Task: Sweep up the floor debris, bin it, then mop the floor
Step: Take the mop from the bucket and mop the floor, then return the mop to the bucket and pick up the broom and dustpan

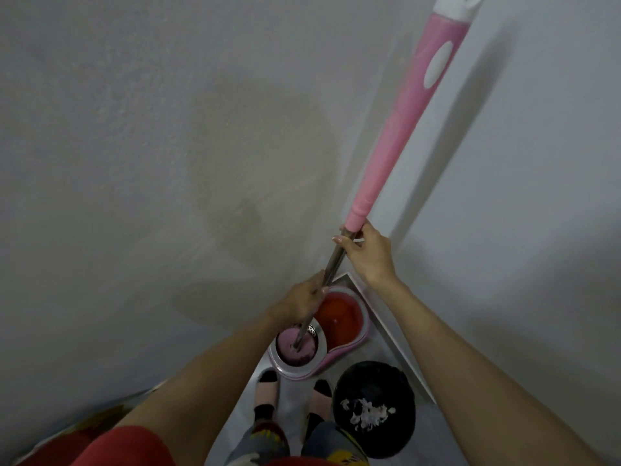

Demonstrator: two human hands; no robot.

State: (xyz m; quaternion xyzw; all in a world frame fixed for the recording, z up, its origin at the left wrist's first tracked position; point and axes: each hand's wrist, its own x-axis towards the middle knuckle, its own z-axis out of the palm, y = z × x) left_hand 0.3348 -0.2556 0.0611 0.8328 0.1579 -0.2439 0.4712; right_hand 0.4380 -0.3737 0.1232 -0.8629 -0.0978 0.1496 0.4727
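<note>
Two hands clamp the mop pole (pixel 336 260), left grip (pixel 304 299) low, right grip (pixel 368 252) higher, mop head (pixel 297 349) seated in the bucket (pixel 363 326) spinner beside the bin (pixel 374 408).

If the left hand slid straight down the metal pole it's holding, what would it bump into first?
Most likely the mop head, sitting in the spinner basket of the pink bucket. The left hand grips the metal pole, and nothing shows on the pole between them, though depth is hard to judge.
</note>
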